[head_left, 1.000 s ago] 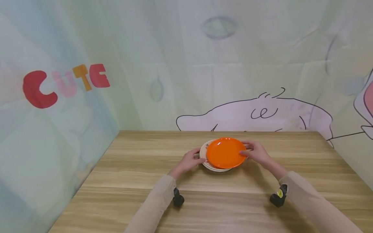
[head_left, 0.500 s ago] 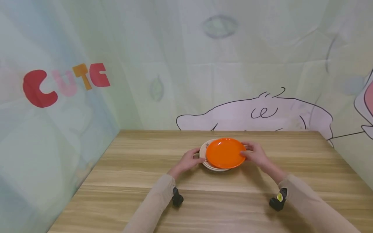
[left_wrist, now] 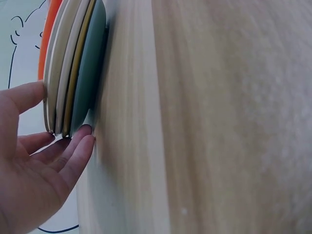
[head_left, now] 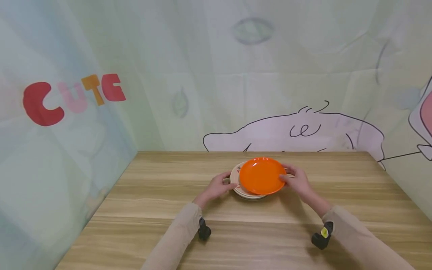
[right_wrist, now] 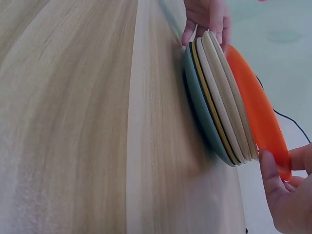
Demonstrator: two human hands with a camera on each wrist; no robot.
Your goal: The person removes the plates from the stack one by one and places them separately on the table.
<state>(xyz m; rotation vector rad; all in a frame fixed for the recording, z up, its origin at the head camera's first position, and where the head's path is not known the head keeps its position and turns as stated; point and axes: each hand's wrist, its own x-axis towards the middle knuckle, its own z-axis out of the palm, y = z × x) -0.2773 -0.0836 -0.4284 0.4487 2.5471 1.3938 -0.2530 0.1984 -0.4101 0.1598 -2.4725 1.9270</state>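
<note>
Head view, right hand point(head_left: 298, 182) pinching orange plate point(head_left: 261, 176), left hand point(head_left: 216, 187) gripping plate stack point(head_left: 235, 176), backdrop lettering point(head_left: 81, 96) reading "CUTE"

Reads as a small recording booth; can't tell what building it's in. Pale printed sheet point(head_left: 189, 56) runs behind the table point(head_left: 249, 243) and along both sides, boxing it in. Creases and soft folds show, so hung material rather than painted wall. Print is nursery-like: CUTE letters point(head_left: 42, 107) in red, pink and orange on the left, cartoon outline point(head_left: 270, 131) at the back, faint leaf shapes point(head_left: 254, 30) above. Table top is wood-grain, far edge meeting the sheet in the head view. Black devices point(head_left: 204, 231) at both cuffs point(head_left: 192, 214) fit a capture rig. Plates point(head_left: 258, 178) are tableware, would suit a home or kitchen too.
</note>
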